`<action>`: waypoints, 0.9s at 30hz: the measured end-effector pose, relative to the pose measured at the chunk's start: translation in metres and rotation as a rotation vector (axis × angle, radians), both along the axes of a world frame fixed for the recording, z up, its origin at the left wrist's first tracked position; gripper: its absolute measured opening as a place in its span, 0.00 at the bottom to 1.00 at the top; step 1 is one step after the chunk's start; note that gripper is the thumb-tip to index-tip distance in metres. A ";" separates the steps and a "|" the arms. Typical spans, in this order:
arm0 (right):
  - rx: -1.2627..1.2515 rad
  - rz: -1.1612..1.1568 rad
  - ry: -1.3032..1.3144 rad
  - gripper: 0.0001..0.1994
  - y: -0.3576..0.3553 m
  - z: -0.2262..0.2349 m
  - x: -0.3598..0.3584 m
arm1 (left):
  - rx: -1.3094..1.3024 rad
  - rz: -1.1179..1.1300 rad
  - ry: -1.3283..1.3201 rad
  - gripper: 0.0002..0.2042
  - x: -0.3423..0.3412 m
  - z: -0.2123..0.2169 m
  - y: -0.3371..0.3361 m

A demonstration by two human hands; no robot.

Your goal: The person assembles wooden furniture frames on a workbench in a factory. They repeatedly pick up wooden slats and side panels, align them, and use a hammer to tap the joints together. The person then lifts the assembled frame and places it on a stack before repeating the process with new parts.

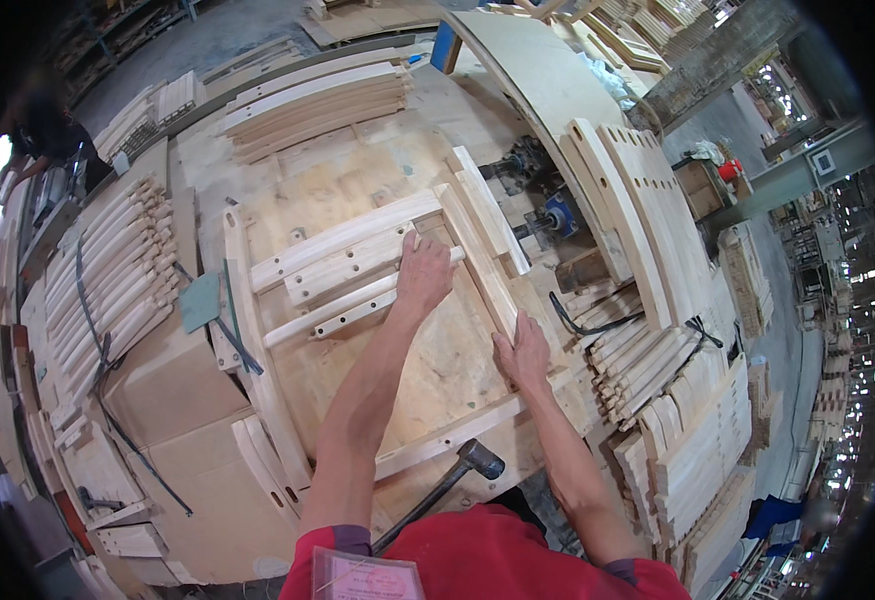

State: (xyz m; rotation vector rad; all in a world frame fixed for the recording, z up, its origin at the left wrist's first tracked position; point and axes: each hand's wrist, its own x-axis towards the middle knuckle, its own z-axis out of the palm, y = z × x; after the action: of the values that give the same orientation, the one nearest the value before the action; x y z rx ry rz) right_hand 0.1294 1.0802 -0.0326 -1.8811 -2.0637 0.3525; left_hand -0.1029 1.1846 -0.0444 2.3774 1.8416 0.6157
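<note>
My left hand is closed over the right ends of the light wooden rails, beside a long wooden post. Its fingers reach a rail with drilled holes, and a plain rounded rail ends under the palm. A narrower strip with holes lies just nearer. Around the near end of the post, my right hand is closed. A further plain rail meets the post near its far end. A black-headed mallet rests at the near edge, in front of my body.
Stacked curved slats lie at the far side. Bundled spindles are at left, more spindles at right. A drilled board leans beside clamp hardware. Another person stands far left. A frame bar runs along the near side.
</note>
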 end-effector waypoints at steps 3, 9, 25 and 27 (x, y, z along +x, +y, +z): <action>0.023 0.038 0.025 0.32 -0.003 -0.007 -0.008 | -0.076 0.030 0.077 0.17 -0.006 -0.003 0.001; -0.006 0.024 0.065 0.32 -0.007 0.002 -0.009 | 0.007 0.016 0.045 0.17 -0.007 0.003 -0.006; 0.195 0.545 0.400 0.33 0.127 0.057 -0.184 | 0.023 0.095 -0.201 0.24 -0.016 0.002 -0.049; 0.161 0.658 0.287 0.37 0.174 0.048 -0.210 | 0.044 0.139 -0.345 0.26 -0.011 0.019 -0.083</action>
State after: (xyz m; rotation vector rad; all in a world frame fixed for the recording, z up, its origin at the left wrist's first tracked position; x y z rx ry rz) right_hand -0.0807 1.2547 0.0156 -0.9526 -2.3608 0.5482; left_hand -0.1138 1.1016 -0.0256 2.0175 1.8604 1.0157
